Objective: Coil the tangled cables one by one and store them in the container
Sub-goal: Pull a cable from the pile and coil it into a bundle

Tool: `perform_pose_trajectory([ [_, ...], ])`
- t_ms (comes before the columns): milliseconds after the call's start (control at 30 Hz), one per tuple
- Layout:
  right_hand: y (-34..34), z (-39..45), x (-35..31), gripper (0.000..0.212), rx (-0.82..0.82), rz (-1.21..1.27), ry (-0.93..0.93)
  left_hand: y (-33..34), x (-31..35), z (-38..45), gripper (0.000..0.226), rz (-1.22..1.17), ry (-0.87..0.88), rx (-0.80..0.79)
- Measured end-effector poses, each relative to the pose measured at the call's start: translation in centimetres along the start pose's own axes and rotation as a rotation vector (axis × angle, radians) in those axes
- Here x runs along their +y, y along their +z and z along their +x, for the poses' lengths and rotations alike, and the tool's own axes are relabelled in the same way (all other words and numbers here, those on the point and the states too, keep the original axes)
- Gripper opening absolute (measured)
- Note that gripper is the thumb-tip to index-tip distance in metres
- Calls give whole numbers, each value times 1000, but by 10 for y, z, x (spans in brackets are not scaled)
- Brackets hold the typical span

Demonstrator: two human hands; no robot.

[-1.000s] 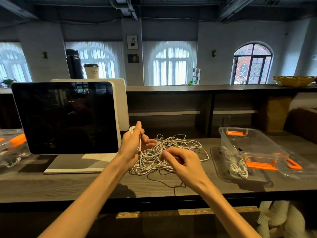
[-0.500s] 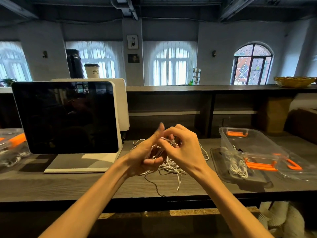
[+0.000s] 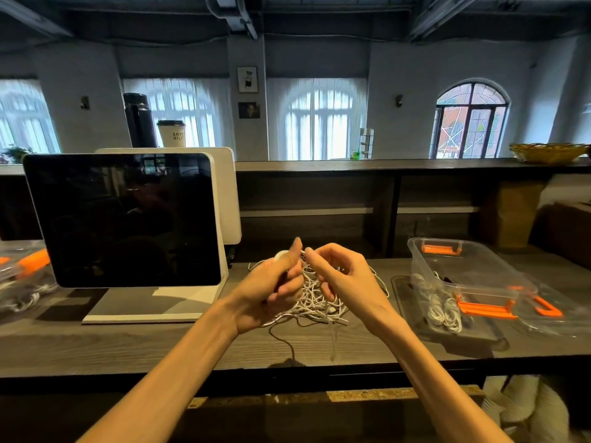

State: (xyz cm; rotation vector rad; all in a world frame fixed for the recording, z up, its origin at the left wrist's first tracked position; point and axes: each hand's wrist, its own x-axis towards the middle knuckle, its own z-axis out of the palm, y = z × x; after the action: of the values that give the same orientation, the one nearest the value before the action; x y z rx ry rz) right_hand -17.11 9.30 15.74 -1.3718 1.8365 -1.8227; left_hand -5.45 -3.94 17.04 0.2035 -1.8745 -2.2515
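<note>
A dark wooden counter [image 3: 134, 343] bears tangled cables [image 3: 315, 302], container [image 3: 460, 270], monitor [image 3: 124, 219].

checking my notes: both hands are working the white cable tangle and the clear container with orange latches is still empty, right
Not quite. In the head view the clear container already holds coiled white cables. The rest stands: left hand and right hand are working the white cable tangle.

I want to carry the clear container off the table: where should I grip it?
Grip the clear container by its long side rims, coming from above with both hands; the top is open and its lid lies beside it, so the rims are free.
</note>
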Motion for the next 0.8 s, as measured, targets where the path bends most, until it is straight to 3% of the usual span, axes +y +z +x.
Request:
perform_pose_trajectory([
  [67,0,-2,5,22,21,-43,23,-2,0,5,46,-23,67,162],
  [167,1,-4,7,14,97,-210,29,-2,-3,12,48,124,139,423],
  [233,4,-5,8,13,125,-283,-17,1,-4,16,52,152,198,522],
  [300,10,-5,9,13,106,-364,-89,5,-3,18,52,41,216,518],
  [433,26,-8,12,14,72,-516,-197,13,1,17,45,-220,207,361],
  [633,26,-11,2,14,-91,-532,-244,7,7,22,39,-341,249,460],
  [733,18,-14,-3,25,-163,-637,-239,4,9,22,38,-234,277,507],
  [800,11,-16,-11,18,-227,-797,-297,5,6,21,38,-32,297,560],
])
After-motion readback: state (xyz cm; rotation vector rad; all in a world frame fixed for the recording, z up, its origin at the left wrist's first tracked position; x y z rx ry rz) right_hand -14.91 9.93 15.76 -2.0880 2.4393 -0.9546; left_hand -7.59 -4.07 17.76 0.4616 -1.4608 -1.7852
